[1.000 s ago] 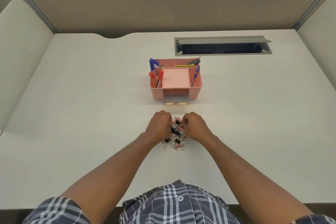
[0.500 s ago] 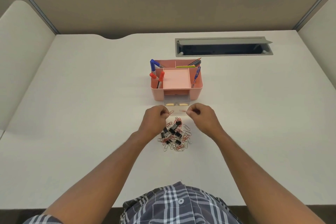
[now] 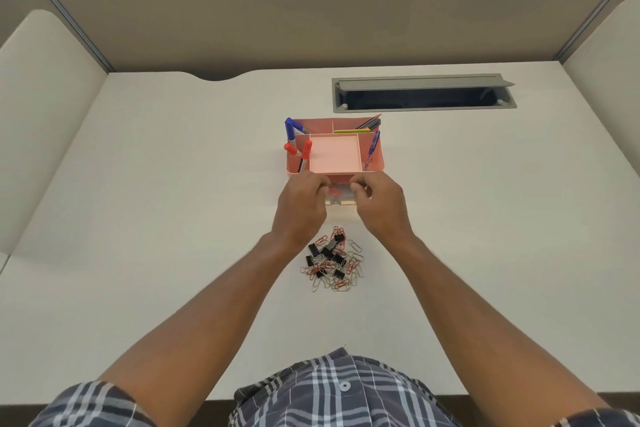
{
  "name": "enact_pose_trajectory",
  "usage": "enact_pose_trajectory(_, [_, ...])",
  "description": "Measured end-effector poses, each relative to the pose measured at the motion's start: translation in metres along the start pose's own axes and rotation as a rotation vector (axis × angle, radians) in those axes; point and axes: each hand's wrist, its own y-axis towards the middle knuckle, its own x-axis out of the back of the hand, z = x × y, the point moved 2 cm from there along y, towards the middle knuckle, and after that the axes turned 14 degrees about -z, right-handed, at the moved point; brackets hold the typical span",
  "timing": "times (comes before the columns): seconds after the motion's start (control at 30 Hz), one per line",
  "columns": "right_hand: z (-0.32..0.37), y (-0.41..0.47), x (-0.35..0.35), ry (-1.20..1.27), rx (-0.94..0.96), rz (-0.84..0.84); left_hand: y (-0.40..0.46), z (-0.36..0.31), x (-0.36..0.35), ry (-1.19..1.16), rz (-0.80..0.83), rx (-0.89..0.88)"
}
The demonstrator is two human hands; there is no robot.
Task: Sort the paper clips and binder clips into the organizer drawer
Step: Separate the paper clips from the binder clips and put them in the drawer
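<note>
pile of paper clips and binder clips (image 3: 331, 262): red and silver wire clips tangled with black binder clips, flat on desk | organizer (image 3: 335, 149): pink, upright, at 12 o'clock from pile | drawer (image 3: 341, 197): clear, pulled open at organizer's front

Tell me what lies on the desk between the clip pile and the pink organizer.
In the head view, both hands, left hand and right hand, sit between the clip pile and the pink organizer, over its clear drawer.
</note>
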Motion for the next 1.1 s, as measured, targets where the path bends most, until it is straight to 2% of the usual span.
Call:
enact_pose_trajectory(0.1, [-0.019,-0.023,0.006,-0.05,-0.073,0.04,-0.036,0.013,0.001,0.021,0.017,0.016])
enact_pose_trajectory(0.23, [-0.048,-0.051,-0.012,-0.322,-0.216,0.403,-0.066,0.037,-0.017,0.249,0.32,0.16])
enact_pose_trajectory(0.3, [-0.049,-0.059,-0.02,-0.346,-0.215,0.469,-0.066,0.041,-0.023,0.345,0.431,0.167])
enact_pose_trajectory(0.43, [-0.042,-0.06,-0.031,-0.349,-0.16,0.457,-0.061,0.042,-0.031,0.408,0.47,0.142])
enact_pose_trajectory(0.73, [-0.04,-0.061,-0.039,-0.394,-0.027,0.44,-0.067,0.043,-0.045,0.361,0.451,0.112])
enact_pose_trajectory(1.1, [-0.04,-0.061,-0.035,-0.431,-0.021,0.469,-0.071,0.044,-0.04,0.277,0.463,0.108])
